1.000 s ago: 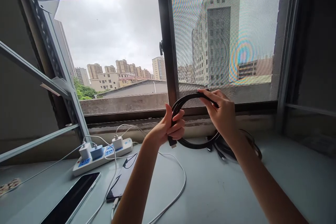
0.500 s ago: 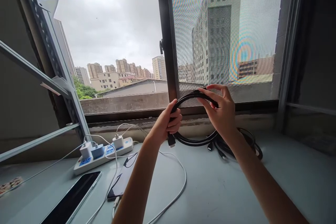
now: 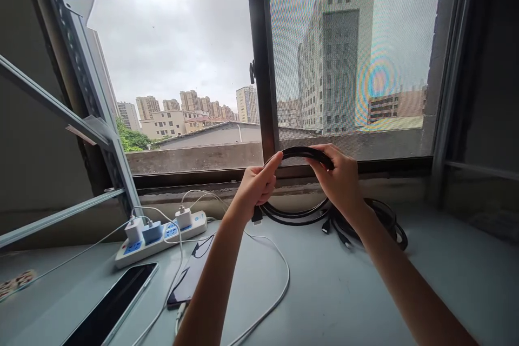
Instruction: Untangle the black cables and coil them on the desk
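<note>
Raised in front of the window is a coiled black cable (image 3: 298, 221), a loop of several turns. My left hand (image 3: 259, 186) is wrapped around the loop's left side, thumb pointing up along it. A black plug (image 3: 257, 215) with a flat metal end, HDMI-like, hangs just below that fist. On the upper right of the loop, my right hand (image 3: 337, 170) grips the turns between thumb and fingers; some of its fingers are hidden behind the cable. Behind my right wrist, a second bundle of black cable (image 3: 389, 216) lies on the table, with loose plug ends (image 3: 326, 226) at its left.
At the left, a white power strip (image 3: 141, 254) carries several chargers. A phone (image 3: 111, 303) and another flat dark-edged device (image 3: 190, 278) lie on the grey table (image 3: 324, 292). A white charging cable (image 3: 287, 275) curves across it. Metal shelf bars (image 3: 60, 219) stand at left.
My right hand has lowered slightly and its raised fingers have closed onto the loop. My left hand has turned a little and shifted left, the plug beneath it too.
</note>
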A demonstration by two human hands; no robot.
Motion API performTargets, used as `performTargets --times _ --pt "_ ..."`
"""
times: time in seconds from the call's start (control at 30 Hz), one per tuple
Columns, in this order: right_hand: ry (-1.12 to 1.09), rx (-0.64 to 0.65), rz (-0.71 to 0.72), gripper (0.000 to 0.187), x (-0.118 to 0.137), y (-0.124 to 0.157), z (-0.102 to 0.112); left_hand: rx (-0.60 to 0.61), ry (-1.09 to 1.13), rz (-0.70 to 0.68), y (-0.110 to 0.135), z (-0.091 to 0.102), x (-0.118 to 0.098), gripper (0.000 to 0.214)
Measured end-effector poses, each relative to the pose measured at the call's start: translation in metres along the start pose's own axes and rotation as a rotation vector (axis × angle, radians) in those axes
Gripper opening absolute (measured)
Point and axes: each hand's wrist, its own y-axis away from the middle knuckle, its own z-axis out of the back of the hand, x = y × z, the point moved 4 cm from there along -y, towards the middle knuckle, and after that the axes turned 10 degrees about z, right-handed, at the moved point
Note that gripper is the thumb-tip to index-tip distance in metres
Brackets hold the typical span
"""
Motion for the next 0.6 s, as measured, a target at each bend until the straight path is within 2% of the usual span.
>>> performTargets --times 0.17,0.33,0.47,0.6 --pt "-0.040 -0.007 -0.116 0.024 0.000 -0.002 0.005 -0.096 -0.034 -0.039 0.002 -0.002 -0.002 0.068" --pt "-0.189 0.046 -0.288 0.038 -0.002 -0.002 0.006 -0.227 -0.018 -0.112 0.007 0.002 -0.010 0.063" --pt "-0.218 0.057 -0.296 0.045 0.000 -0.003 0.007 -0.214 -0.019 -0.121 0.009 0.005 -0.014 0.064" --pt "-0.173 0.049 -0.273 0.041 0.001 -0.004 0.007 -0.249 -0.046 -0.124 0.012 0.008 -0.016 0.063"
